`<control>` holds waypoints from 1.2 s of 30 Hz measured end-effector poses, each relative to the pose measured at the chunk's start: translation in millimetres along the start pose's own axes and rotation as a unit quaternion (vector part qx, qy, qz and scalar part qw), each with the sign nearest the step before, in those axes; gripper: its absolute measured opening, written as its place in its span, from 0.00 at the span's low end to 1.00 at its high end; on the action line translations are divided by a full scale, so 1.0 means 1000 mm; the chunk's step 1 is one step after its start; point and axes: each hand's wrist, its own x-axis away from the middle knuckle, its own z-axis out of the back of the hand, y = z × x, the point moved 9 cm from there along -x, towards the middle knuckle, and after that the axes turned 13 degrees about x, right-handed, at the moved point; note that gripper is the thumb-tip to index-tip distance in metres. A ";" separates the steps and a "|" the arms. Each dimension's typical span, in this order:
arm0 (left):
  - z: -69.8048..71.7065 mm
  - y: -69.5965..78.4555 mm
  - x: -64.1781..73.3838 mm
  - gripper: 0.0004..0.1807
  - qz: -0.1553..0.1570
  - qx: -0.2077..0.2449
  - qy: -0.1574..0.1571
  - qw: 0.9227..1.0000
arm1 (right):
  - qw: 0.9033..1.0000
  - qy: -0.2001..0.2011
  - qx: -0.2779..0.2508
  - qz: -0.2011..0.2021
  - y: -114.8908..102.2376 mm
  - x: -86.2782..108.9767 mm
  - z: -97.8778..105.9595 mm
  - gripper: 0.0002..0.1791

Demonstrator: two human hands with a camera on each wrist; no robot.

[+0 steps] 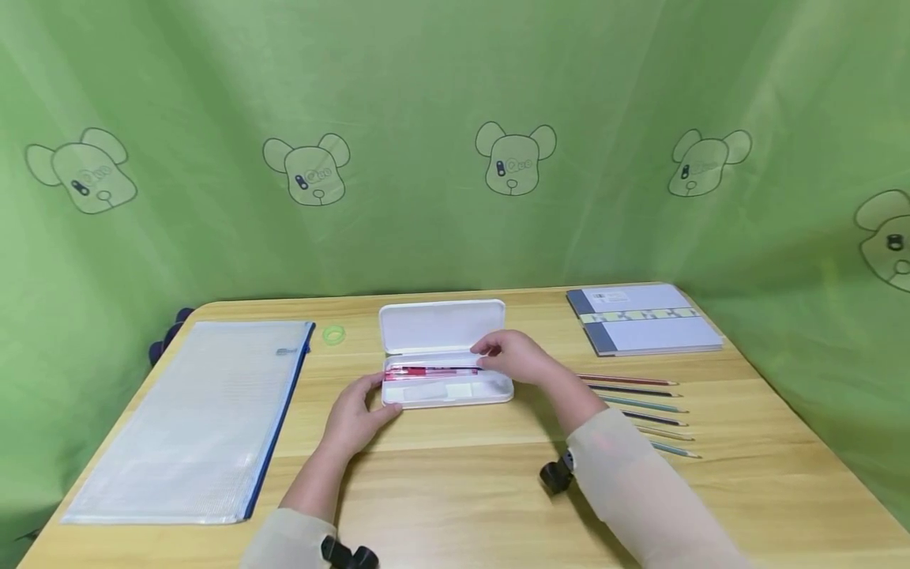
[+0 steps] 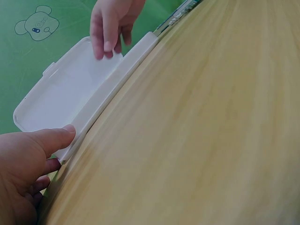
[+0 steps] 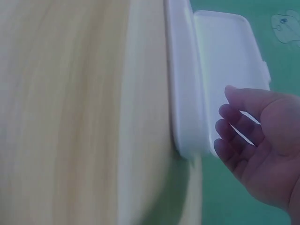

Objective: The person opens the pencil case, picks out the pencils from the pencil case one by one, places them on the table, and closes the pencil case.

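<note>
A white pencil case [image 1: 444,330] lies on the table with its lid raised at the back. Inside it are red pens [image 1: 426,373] and a dark, thin stick that reaches toward my right hand. A whitish flat piece [image 1: 426,392] lies in the front of the case. My left hand [image 1: 355,415] holds the case's left end, thumb [image 2: 63,138] at the front corner and fingers at the side. Over the right part of the case is my right hand [image 1: 519,357], fingers loosely bent. In the right wrist view nothing shows between its fingers [image 3: 229,129].
Several colored pencils [image 1: 643,407] lie in a row to the right, partly behind my right forearm. A notebook [image 1: 640,296] with a patterned band is at the back right. On the left are a zip document pouch [image 1: 192,419] and a green ring [image 1: 333,335]. A green curtain [image 1: 426,237] hangs behind.
</note>
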 end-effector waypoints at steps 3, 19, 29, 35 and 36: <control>0.000 0.000 0.000 0.35 0.001 0.001 0.000 1.000 | 1.000 -0.009 0.005 -0.002 -0.005 -0.009 -0.009 0.13; 0.000 -0.001 -0.002 0.35 0.000 0.003 0.000 1.000 | 0.995 -0.052 0.084 0.002 -0.017 -0.024 -0.030 0.12; 0.000 -0.002 -0.002 0.35 0.001 0.008 -0.001 1.000 | 0.996 -0.063 0.069 0.000 -0.021 -0.024 -0.033 0.13; 0.000 -0.002 -0.002 0.35 0.001 0.007 0.000 1.000 | 0.996 -0.066 0.059 -0.006 -0.020 -0.024 -0.035 0.12; 0.000 -0.002 -0.002 0.35 0.000 0.006 0.000 1.000 | 0.996 -0.065 0.056 -0.007 -0.019 -0.024 -0.035 0.12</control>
